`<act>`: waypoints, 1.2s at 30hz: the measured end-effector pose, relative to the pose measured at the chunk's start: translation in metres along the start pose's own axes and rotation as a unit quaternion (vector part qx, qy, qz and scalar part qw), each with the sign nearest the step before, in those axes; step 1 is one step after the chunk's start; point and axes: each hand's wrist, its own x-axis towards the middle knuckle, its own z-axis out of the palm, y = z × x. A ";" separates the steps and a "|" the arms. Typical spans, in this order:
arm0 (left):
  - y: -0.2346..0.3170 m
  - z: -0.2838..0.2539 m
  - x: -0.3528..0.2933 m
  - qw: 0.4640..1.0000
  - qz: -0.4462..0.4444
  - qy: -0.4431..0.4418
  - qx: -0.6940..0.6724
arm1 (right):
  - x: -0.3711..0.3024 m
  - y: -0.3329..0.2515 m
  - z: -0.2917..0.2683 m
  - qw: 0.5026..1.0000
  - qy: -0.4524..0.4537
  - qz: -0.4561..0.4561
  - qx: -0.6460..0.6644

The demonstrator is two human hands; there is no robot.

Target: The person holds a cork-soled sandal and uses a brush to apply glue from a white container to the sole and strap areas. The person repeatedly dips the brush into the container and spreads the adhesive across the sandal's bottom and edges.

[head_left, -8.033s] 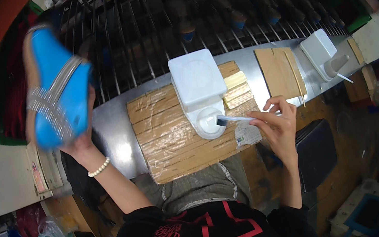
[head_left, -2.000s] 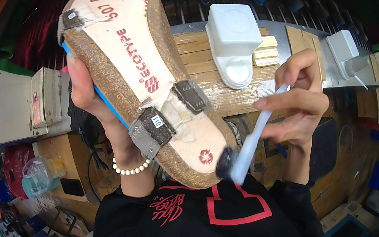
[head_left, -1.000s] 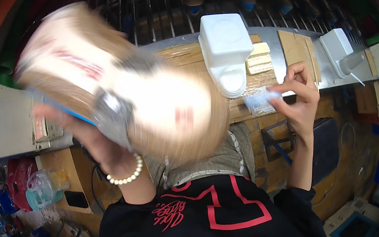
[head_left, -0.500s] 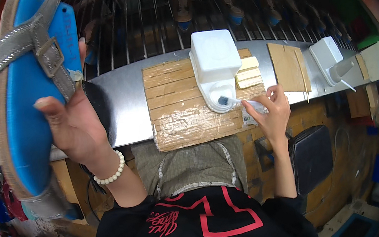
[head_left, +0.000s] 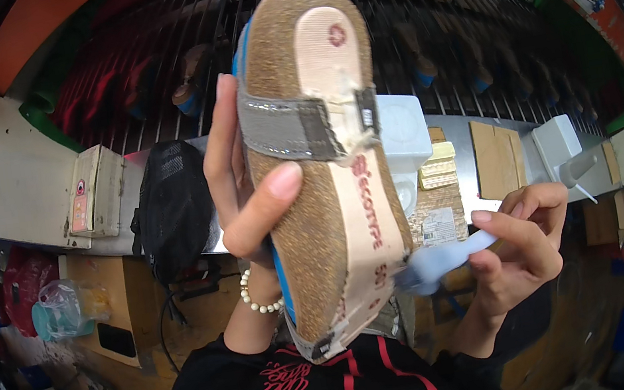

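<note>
As the sandal point(head_left: 317, 202) is gripped in the curled left hand point(head_left: 241, 234), long axis near upright, the brush point(head_left: 454, 256), pinched by the right hand point(head_left: 529, 251), is held at the sole's lower right edge; a white pot point(head_left: 404, 133) is part-hidden beyond.

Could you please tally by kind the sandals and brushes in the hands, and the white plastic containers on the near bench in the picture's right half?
Sandals, in the left hand: 1
Brushes, in the right hand: 1
White plastic containers: 2
Total: 4
</note>
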 end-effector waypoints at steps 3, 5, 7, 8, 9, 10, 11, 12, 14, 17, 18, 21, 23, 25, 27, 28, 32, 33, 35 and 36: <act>0.008 0.015 -0.007 0.999 -0.015 0.030 0.042 | 0.011 -0.011 0.011 0.998 -0.010 -0.018 -0.056; 0.009 0.017 -0.011 1.000 0.003 -0.018 -0.008 | 0.018 -0.012 0.016 0.996 0.023 -0.035 -0.084; 0.009 0.012 -0.015 0.999 0.016 -0.034 0.010 | 0.024 -0.013 0.019 0.993 0.053 -0.049 -0.098; 0.010 0.009 -0.018 0.998 0.024 -0.052 0.025 | 0.027 -0.013 0.019 0.991 0.053 -0.055 -0.110; 0.010 0.004 -0.021 0.996 0.032 -0.070 0.040 | 0.030 -0.014 0.017 0.989 0.055 -0.062 -0.120; 0.010 0.001 -0.023 0.994 0.041 -0.088 0.055 | 0.033 -0.016 0.016 0.987 0.054 -0.076 -0.133; 0.013 -0.004 -0.025 0.987 0.046 -0.116 0.101 | 0.036 -0.017 0.013 0.985 0.047 -0.084 -0.144; 0.012 -0.005 -0.027 0.983 0.058 -0.139 0.103 | 0.039 -0.018 0.011 0.983 0.037 -0.105 -0.149; 0.013 -0.006 -0.031 0.977 0.075 -0.153 0.132 | 0.044 -0.019 0.007 0.975 0.021 -0.143 -0.168; 0.013 0.002 -0.036 0.977 0.079 -0.137 0.141 | 0.051 -0.017 0.002 0.974 0.030 -0.155 -0.164; 0.013 0.007 -0.039 0.980 0.058 -0.103 0.162 | 0.053 -0.014 0.002 0.970 0.035 -0.171 -0.169; 0.012 0.015 -0.043 0.989 0.033 -0.030 0.138 | 0.058 -0.003 0.000 0.975 0.002 -0.201 -0.097; 0.011 0.015 -0.041 0.986 0.049 -0.039 0.155 | 0.057 0.003 0.001 0.980 -0.036 -0.191 -0.044; 0.009 0.014 -0.037 0.981 0.072 -0.035 0.176 | 0.054 0.008 0.002 0.980 -0.043 -0.189 -0.036; 0.007 0.013 -0.032 0.976 0.102 -0.032 0.191 | 0.052 0.011 0.002 0.980 -0.046 -0.190 -0.027; 0.006 0.013 -0.029 0.973 0.116 -0.036 0.194 | 0.051 0.012 0.001 0.980 -0.046 -0.191 -0.023; 0.008 0.008 -0.017 0.958 0.143 -0.102 0.226 | 0.047 0.016 0.002 0.980 -0.067 -0.187 0.012; 0.010 0.007 -0.015 0.961 0.126 -0.104 0.222 | 0.046 0.017 0.002 0.980 -0.065 -0.186 0.011; 0.014 0.006 -0.011 0.981 0.099 -0.118 0.119 | 0.043 0.019 0.004 0.978 -0.069 -0.197 0.023; 0.015 0.007 -0.009 0.988 0.085 -0.122 0.046 | 0.041 0.019 0.005 0.979 -0.065 -0.191 0.023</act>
